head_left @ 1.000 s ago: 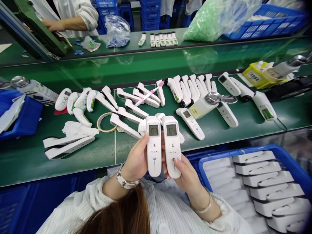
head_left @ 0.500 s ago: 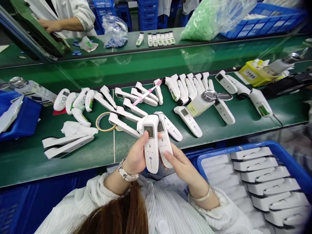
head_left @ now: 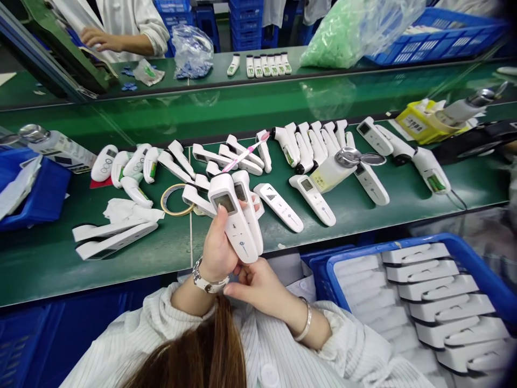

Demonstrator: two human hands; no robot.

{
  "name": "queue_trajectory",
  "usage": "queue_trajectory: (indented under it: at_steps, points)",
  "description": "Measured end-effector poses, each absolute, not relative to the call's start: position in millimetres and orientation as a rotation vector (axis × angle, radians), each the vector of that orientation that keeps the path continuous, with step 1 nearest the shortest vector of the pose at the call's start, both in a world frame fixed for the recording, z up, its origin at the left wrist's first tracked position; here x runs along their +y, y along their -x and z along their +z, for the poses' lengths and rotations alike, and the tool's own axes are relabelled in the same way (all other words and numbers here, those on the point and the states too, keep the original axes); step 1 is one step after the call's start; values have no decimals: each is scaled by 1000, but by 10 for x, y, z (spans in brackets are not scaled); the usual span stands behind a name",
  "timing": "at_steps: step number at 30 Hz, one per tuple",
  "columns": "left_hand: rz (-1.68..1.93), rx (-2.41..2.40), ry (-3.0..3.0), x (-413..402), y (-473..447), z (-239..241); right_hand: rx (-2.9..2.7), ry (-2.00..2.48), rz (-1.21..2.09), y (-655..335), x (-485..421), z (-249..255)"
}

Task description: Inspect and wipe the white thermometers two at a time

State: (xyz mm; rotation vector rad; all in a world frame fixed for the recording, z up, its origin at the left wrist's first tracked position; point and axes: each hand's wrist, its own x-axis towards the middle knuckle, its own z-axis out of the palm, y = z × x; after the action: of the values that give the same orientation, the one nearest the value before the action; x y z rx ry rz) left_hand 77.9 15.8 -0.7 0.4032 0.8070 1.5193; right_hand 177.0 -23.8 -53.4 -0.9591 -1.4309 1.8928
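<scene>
My left hand (head_left: 216, 250) is closed around two white infrared thermometers held together, its thumb on the screen edge of the front thermometer (head_left: 241, 237). The rear thermometer (head_left: 252, 223) is partly covered by the front one. Just below their lower ends is my right hand (head_left: 264, 288), its fingers curled together near the handle tips; whatever it may pinch is hidden. On the bench beyond lie more white thermometers (head_left: 278, 207), and a pink-and-white toothbrush (head_left: 244, 153) rests across some of them. A roll of tape (head_left: 163, 200) lies to the left.
A blue crate (head_left: 335, 264) with rows of thermometers stands at lower right. Pump bottles (head_left: 331, 172) stand on the bench, beside a yellow box (head_left: 416, 126) at right. A blue bin (head_left: 48, 188) sits at left. Across the divider, a co-worker's hand (head_left: 100, 40) shows.
Both thermometers have moved left and tilted, now together in my left hand. My right hand has let go of the rear one's front and moved down to their lower ends.
</scene>
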Motion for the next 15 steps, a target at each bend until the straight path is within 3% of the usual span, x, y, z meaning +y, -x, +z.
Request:
queue_trajectory:
  at_steps: [10, 15]
  points:
    - [1611, 814, -437, 165, -696, -108, -1798, 984, 1408, -1786, -263, -533]
    - [1623, 818, -453, 170, -603, -87, -1953, 1040, 1304, -1999, -199, -871]
